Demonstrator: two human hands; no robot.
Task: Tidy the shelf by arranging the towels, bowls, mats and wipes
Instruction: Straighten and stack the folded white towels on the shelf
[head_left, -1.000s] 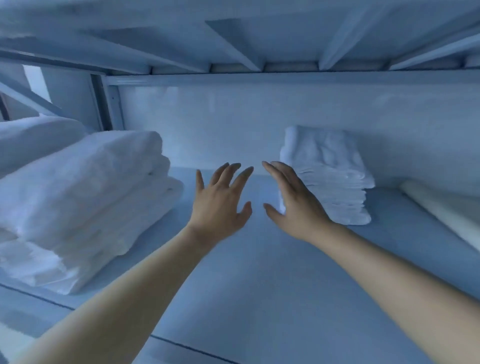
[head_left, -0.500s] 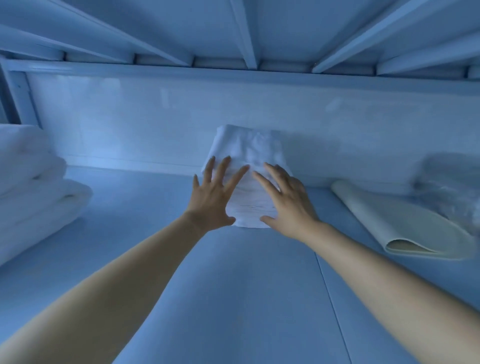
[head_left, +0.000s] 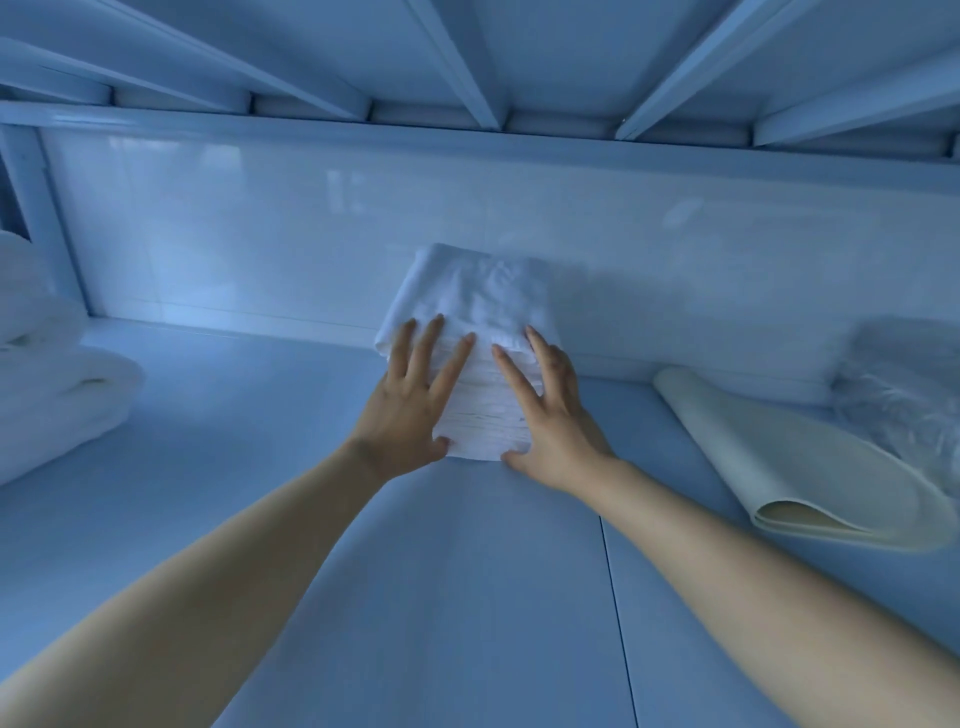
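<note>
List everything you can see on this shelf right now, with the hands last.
small folded towel stack: one, white, back centre against the wall
large folded towels: one pile, white, left edge, partly out of view
rolled mat: one, cream, right side, lying on the shelf
plastic-wrapped pack: one, clear, far right behind the mat; contents cannot be told
shelf board: one, looks blue in this light, under everything
left hand: one, fingers straight and spread on the small stack's front left
right hand: one, fingers straight on its front right

Hands flat against towel stack
</note>
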